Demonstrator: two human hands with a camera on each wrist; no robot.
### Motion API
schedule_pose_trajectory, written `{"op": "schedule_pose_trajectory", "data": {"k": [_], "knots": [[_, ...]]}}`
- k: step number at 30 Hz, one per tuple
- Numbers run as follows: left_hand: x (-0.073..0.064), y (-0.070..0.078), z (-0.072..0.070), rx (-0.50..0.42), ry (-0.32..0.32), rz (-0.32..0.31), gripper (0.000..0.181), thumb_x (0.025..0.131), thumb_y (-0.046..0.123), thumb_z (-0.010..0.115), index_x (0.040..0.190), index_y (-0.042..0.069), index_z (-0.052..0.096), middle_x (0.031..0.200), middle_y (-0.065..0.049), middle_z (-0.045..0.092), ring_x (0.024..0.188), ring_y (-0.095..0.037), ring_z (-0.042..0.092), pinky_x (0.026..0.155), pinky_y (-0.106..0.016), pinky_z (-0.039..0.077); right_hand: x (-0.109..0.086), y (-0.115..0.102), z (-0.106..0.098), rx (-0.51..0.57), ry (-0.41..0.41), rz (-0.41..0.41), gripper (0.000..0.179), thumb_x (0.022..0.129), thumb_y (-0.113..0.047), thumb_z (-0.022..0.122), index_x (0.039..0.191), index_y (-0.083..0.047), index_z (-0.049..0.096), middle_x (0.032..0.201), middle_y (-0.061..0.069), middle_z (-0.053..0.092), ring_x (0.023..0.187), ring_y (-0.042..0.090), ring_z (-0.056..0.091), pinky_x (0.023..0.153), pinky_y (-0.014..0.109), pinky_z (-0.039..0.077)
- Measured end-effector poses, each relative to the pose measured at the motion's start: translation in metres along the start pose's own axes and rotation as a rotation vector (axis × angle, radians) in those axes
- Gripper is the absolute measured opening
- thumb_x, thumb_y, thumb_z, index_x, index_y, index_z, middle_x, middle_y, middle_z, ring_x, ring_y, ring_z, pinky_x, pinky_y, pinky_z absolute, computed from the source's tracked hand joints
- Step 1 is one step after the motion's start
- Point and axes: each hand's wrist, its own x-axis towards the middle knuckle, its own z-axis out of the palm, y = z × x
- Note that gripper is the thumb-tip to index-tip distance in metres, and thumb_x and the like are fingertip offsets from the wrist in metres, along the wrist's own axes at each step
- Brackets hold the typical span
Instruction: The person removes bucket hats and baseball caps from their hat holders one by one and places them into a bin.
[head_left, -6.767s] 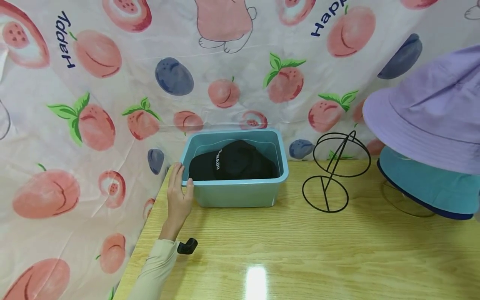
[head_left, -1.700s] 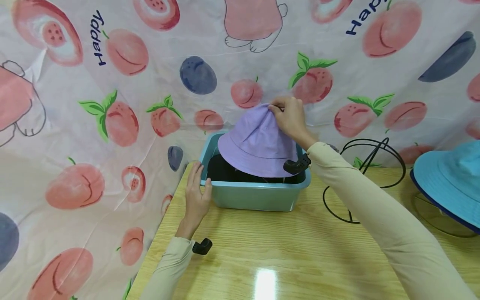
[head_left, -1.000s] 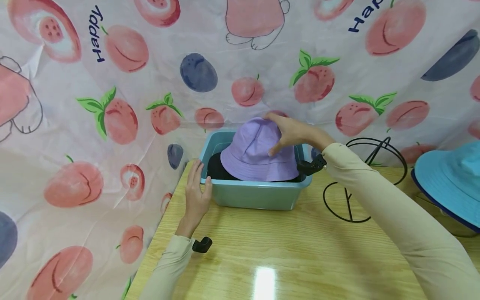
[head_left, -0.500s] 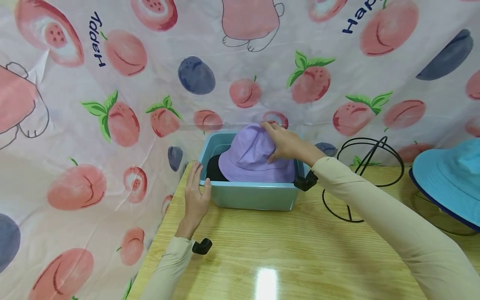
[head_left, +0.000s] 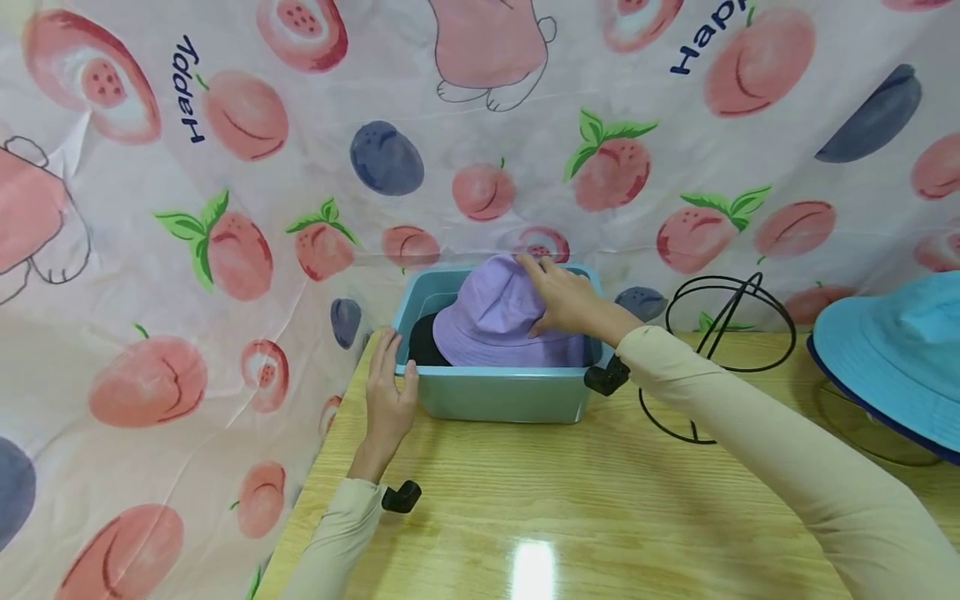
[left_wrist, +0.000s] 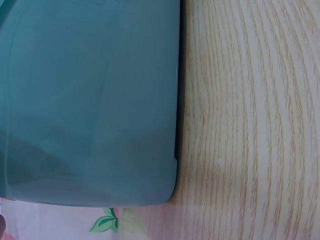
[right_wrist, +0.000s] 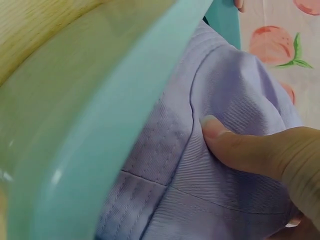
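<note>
A lilac bucket hat point(head_left: 495, 321) sits crown up in the blue-green plastic bin point(head_left: 498, 396), over a black cap point(head_left: 426, 343) whose left part shows. My right hand point(head_left: 566, 298) spans the hat's crown, with the fingers at its top and back and the thumb point(right_wrist: 240, 147) pressed into its front. Some of those fingers are hidden in the right wrist view. At the bin's front left corner rests my left hand point(head_left: 388, 400), its fingers straight along the left side and the thumb by the front rim. The left wrist view shows mostly the bin's wall point(left_wrist: 95, 105).
Right of the bin stands a black wire hat rack point(head_left: 723, 325), partly behind the right sleeve point(head_left: 765, 442). A bright blue bucket hat point(head_left: 896, 354) sits on another stand at the far right. A fruit-print cloth point(head_left: 315, 125) hangs close behind the wooden table point(head_left: 465, 517).
The right hand has brought the lilac hat from the right onto the black cap. Over the last second the hat has sunk lower into the bin. The left hand keeps to the bin's corner.
</note>
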Motion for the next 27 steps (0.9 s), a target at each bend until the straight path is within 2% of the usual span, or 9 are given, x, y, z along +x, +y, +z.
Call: {"op": "schedule_pose_trajectory", "data": {"k": [5,9,15,22,27], "knots": [[0.001,0.001,0.000,-0.005,0.001,-0.001,0.046,0.094,0.015,0.050,0.133,-0.009,0.047,0.145,-0.019,0.037,0.135,-0.032,0.033,0.106,-0.049,0.030,-0.003,0.005,-0.004,0.065,0.016,-0.017,0.111,0.063,-0.026,0.089,0.148,-0.014,0.018,0.141,0.028,0.033,0.122,0.047,0.042,0.089,0.060,0.041],[0.002,0.002,0.001,-0.006,-0.011,-0.009,0.046,0.095,0.016,0.049,0.134,-0.009,0.046,0.147,-0.017,0.036,0.135,-0.031,0.032,0.107,-0.049,0.029,-0.005,0.008,-0.009,0.104,0.041,-0.025,0.104,0.065,-0.020,0.088,0.146,-0.013,0.025,0.140,0.027,0.035,0.121,0.045,0.043,0.089,0.060,0.041],[0.001,0.000,0.001,0.001,0.001,-0.007,0.045,0.094,0.014,0.050,0.133,-0.010,0.047,0.144,-0.020,0.038,0.134,-0.031,0.034,0.105,-0.050,0.031,-0.006,0.009,-0.018,0.113,0.045,-0.032,0.087,0.069,-0.015,0.085,0.141,-0.008,0.036,0.138,0.023,0.040,0.123,0.043,0.042,0.089,0.058,0.042],[0.000,0.001,0.002,-0.003,0.014,0.009,0.045,0.094,0.013,0.050,0.131,-0.011,0.048,0.144,-0.021,0.039,0.133,-0.035,0.035,0.105,-0.050,0.031,-0.013,0.009,-0.034,0.128,0.048,-0.023,0.077,0.072,-0.016,0.083,0.137,-0.007,0.042,0.133,0.020,0.047,0.120,0.037,0.046,0.092,0.053,0.042],[0.000,0.001,0.002,-0.002,0.009,-0.002,0.045,0.094,0.014,0.049,0.132,-0.010,0.047,0.143,-0.021,0.039,0.133,-0.034,0.035,0.105,-0.050,0.031,-0.018,0.009,-0.043,0.149,0.054,-0.043,0.071,0.073,-0.013,0.081,0.134,-0.005,0.045,0.131,0.018,0.050,0.118,0.034,0.049,0.092,0.050,0.043]]}}
